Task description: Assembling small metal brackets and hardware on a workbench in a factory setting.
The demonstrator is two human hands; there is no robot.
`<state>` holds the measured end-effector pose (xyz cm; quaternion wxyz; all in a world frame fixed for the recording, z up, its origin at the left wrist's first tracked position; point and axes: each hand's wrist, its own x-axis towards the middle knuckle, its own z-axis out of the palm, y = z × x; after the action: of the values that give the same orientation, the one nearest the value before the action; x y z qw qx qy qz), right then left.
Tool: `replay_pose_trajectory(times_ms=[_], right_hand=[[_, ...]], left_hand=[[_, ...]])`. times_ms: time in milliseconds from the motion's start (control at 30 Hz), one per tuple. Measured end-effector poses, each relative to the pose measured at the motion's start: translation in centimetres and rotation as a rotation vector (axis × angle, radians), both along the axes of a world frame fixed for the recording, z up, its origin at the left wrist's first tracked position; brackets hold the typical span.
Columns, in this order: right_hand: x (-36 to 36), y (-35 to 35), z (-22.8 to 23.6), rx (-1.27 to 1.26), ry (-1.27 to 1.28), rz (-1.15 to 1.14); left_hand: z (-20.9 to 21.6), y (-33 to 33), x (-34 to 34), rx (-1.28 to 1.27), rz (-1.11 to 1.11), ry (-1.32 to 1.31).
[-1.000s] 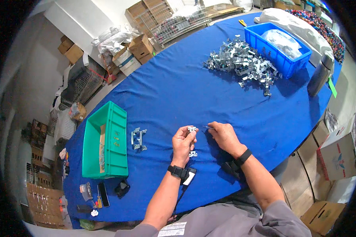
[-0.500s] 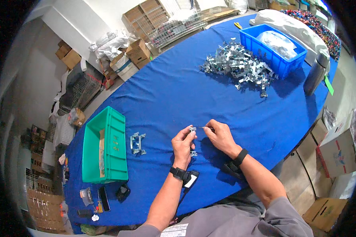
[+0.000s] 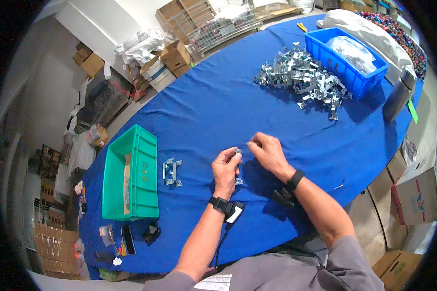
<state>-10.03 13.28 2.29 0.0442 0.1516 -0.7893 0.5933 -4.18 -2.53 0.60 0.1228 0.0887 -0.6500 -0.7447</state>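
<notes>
My left hand (image 3: 226, 172) is closed around a small shiny metal bracket (image 3: 238, 181), whose ends show above and below the fingers. To its right, my right hand (image 3: 268, 153) is raised a little apart from the bracket, its thumb and forefinger pinched together. Whatever is between those fingertips is smeared and too small to name. Left of my hands, a few similar brackets (image 3: 172, 173) lie grouped on the blue cloth (image 3: 199, 116), beside a green plastic crate (image 3: 145, 182).
A large heap of metal brackets (image 3: 303, 80) lies at the far right by a blue crate (image 3: 347, 63) holding a clear plastic bag. Nearby stands a steel flask (image 3: 399, 97). A phone (image 3: 127, 240) and a black crumpled item (image 3: 151, 234) lie near left. A thin pale strip (image 3: 339, 185) is at right.
My right hand has moved up and away from the bracket; the thin dark piece at its fingertips no longer shows clearly. My left hand still holds the bracket. The whole view has shifted slightly.
</notes>
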Motion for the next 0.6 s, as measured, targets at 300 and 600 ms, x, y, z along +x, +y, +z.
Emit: replay_pose_trajectory(times_ms=[300,600], right_hand=[[0.6,0.7,-0.8,-0.043,0.005,0.062],[0.5,0.3,-0.9,0.010,0.095,0.139]], left_hand=[[-0.4,0.0,-0.1,0.114,0.028,0.025],[0.2,-0.1,0.0,0.130,0.029,0.003]])
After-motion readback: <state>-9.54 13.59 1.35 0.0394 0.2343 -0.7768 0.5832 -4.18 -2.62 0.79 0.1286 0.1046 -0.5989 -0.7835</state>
